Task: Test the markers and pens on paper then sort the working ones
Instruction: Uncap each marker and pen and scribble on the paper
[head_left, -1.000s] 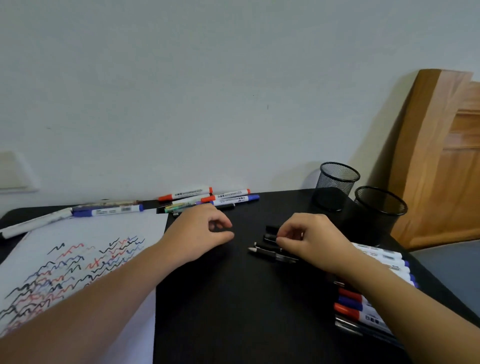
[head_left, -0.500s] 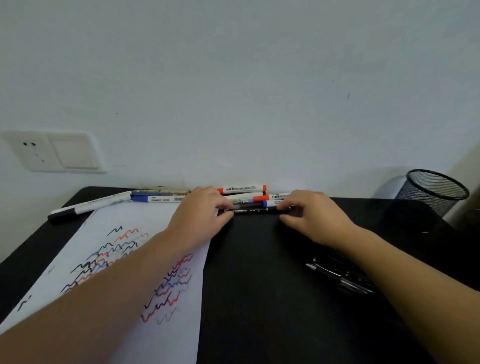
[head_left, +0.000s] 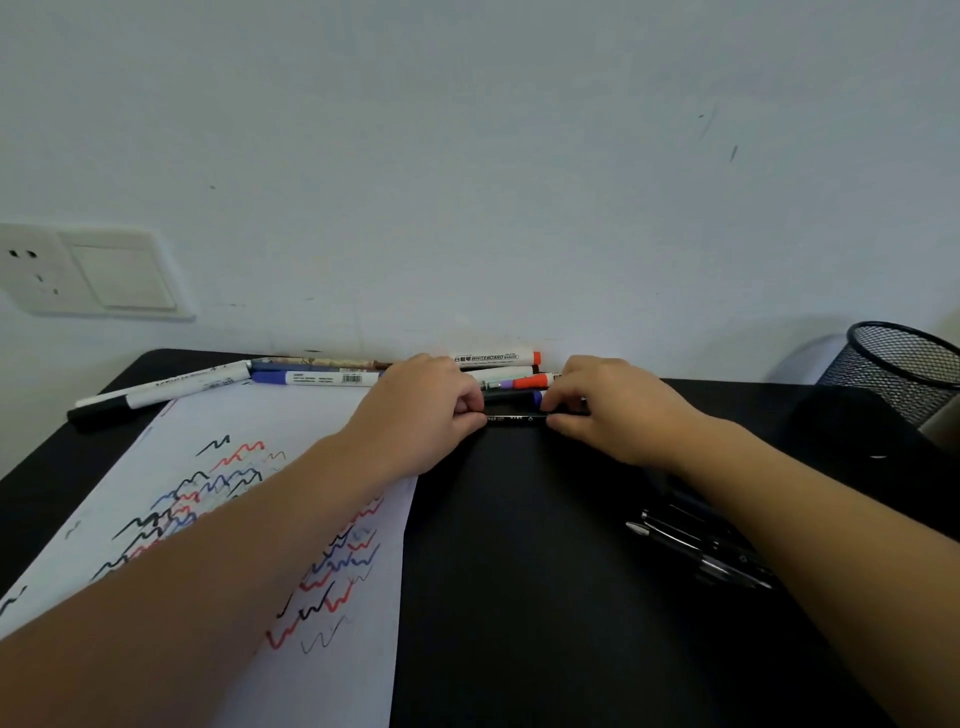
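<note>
A thin black pen (head_left: 515, 418) lies across the black table (head_left: 519, 571) near the wall. My left hand (head_left: 415, 415) pinches its left end and my right hand (head_left: 618, 410) pinches its right end. Behind the pen lies a cluster of whiteboard markers (head_left: 493, 359) with red and blue caps. A white sheet of paper (head_left: 218, 519) covered in black, red and blue squiggles lies at the left, under my left forearm. Several dark pens (head_left: 691, 545) lie at the right, beside my right forearm.
A black mesh cup (head_left: 904, 364) stands at the far right by the wall. A blue-capped marker (head_left: 317, 378) and a black-tipped white marker (head_left: 156, 391) lie along the paper's top edge. A wall socket and switch (head_left: 88, 270) sits at the left.
A second ago my hands were over the dark pens at the right. Both then moved to the marker cluster by the wall and took hold of the thin black pen; the view swung left.
</note>
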